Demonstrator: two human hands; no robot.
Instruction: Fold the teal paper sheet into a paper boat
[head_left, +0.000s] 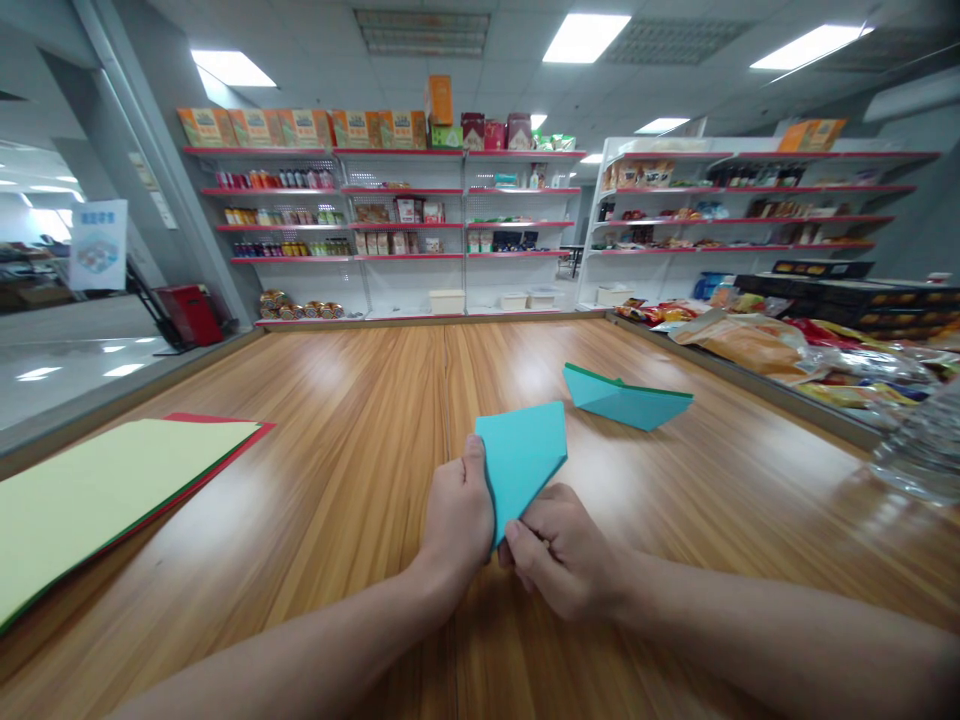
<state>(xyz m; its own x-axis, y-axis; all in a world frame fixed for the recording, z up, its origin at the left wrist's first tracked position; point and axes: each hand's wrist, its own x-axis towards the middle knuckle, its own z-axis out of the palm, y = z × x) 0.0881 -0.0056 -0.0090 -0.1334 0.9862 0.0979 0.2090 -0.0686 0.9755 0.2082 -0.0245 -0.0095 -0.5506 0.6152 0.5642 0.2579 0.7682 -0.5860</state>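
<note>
Both my hands hold a folded teal paper (pixel 521 455) just above the wooden table (pixel 360 430). My left hand (pixel 455 515) grips its left edge, thumb lying along the fold. My right hand (pixel 559 550) pinches the paper's lower pointed tip with curled fingers. A second teal paper, folded into a boat-like shape (pixel 626 398), lies on the table beyond my hands, to the right, untouched.
A stack of coloured paper sheets (pixel 105 490), pale yellow on top with red and green beneath, lies at the left. Snack packets (pixel 757 340) crowd the right edge, with clear plastic (pixel 919 450) nearer. Stocked shop shelves (pixel 390 225) stand behind.
</note>
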